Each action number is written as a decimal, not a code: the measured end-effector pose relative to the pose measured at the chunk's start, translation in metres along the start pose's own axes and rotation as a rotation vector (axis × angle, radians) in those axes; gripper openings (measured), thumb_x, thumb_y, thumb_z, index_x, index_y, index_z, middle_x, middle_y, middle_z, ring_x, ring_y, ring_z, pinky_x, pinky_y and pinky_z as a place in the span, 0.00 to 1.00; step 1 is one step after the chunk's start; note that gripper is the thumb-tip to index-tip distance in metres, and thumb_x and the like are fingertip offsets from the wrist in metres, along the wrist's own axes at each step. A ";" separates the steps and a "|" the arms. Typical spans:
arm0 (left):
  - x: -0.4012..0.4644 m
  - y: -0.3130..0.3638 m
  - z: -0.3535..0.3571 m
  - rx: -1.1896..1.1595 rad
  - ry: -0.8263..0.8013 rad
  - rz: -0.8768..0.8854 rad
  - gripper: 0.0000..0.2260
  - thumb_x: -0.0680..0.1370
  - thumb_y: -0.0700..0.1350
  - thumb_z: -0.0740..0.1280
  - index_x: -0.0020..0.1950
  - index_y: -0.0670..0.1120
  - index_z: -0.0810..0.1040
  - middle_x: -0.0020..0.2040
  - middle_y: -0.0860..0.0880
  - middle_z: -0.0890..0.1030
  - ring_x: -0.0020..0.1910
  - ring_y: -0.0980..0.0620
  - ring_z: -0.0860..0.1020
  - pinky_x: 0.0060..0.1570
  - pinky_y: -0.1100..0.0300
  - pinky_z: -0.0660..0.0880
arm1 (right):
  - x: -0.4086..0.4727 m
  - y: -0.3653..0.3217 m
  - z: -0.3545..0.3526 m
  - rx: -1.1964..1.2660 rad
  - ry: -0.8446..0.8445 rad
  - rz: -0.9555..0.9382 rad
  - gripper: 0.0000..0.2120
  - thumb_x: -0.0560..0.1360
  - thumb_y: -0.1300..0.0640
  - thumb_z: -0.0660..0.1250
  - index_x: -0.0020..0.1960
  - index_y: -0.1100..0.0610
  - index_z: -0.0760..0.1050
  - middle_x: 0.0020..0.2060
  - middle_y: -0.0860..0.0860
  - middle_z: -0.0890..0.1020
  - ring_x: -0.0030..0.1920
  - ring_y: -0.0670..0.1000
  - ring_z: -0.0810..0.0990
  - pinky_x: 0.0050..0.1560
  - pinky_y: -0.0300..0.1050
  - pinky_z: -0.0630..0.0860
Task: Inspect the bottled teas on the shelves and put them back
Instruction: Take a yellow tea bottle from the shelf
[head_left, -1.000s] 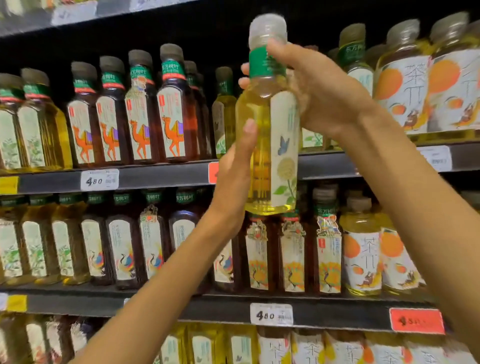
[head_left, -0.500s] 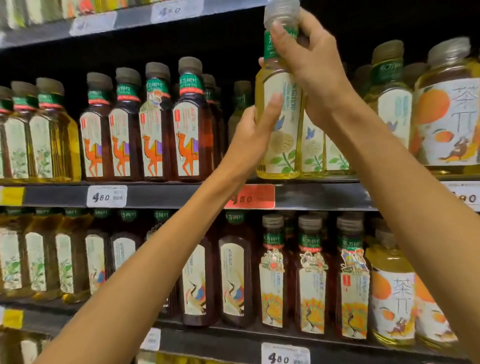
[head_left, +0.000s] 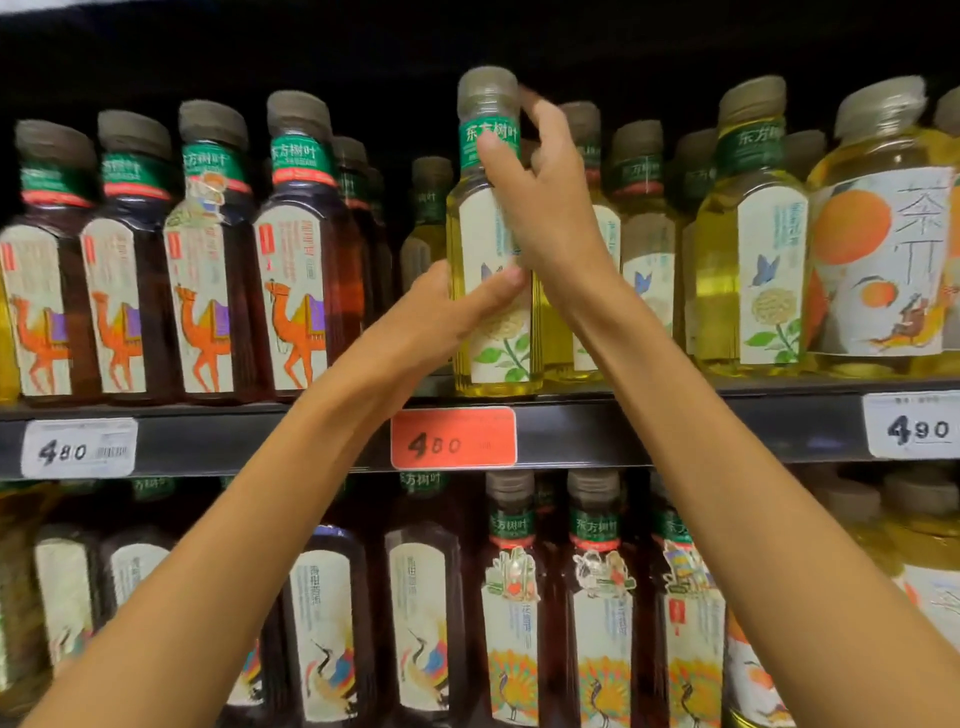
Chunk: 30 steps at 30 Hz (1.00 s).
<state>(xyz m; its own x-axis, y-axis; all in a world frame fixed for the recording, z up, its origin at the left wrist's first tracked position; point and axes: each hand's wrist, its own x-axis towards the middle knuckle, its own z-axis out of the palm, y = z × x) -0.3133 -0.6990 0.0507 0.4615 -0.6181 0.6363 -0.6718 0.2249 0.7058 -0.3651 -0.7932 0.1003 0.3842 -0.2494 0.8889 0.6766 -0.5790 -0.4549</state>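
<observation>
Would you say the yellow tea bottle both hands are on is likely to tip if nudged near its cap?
Probably. The yellow tea bottle is tall, narrow and at the shelf edge. It looks full, so fairly heavy and steadier low down. The left hand at mid-body likely steadies it better than the right hand at the neck.

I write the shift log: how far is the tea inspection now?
Done: the yellow tea bottle stands upright on the shelf edge. In hand: the left hand holds its body and the right hand its neck. Left: release it, then check the other bottles.
</observation>
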 end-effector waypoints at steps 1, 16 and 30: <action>0.001 -0.001 0.000 0.000 -0.001 -0.006 0.14 0.76 0.52 0.65 0.59 0.47 0.76 0.52 0.48 0.84 0.49 0.53 0.83 0.53 0.56 0.79 | 0.000 0.002 0.002 -0.065 -0.018 -0.010 0.23 0.81 0.59 0.58 0.74 0.60 0.57 0.56 0.61 0.76 0.53 0.60 0.79 0.52 0.57 0.77; 0.009 -0.008 -0.007 0.020 0.063 -0.156 0.09 0.79 0.45 0.65 0.57 0.48 0.69 0.54 0.48 0.80 0.50 0.54 0.81 0.50 0.61 0.80 | -0.033 0.014 -0.014 -0.616 -0.149 -0.186 0.22 0.80 0.66 0.56 0.74 0.60 0.63 0.71 0.57 0.69 0.71 0.54 0.66 0.70 0.42 0.62; -0.014 0.006 0.010 0.152 0.468 -0.030 0.23 0.77 0.41 0.68 0.70 0.45 0.65 0.62 0.52 0.74 0.58 0.58 0.74 0.55 0.65 0.72 | -0.001 0.018 -0.043 -0.646 0.057 0.061 0.20 0.78 0.51 0.65 0.62 0.63 0.63 0.58 0.59 0.74 0.58 0.58 0.73 0.50 0.45 0.69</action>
<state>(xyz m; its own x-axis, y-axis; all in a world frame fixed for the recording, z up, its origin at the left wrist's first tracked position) -0.3298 -0.6967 0.0427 0.6697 -0.2098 0.7123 -0.7147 0.0784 0.6950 -0.3801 -0.8370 0.0932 0.3637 -0.3269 0.8723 0.1336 -0.9084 -0.3961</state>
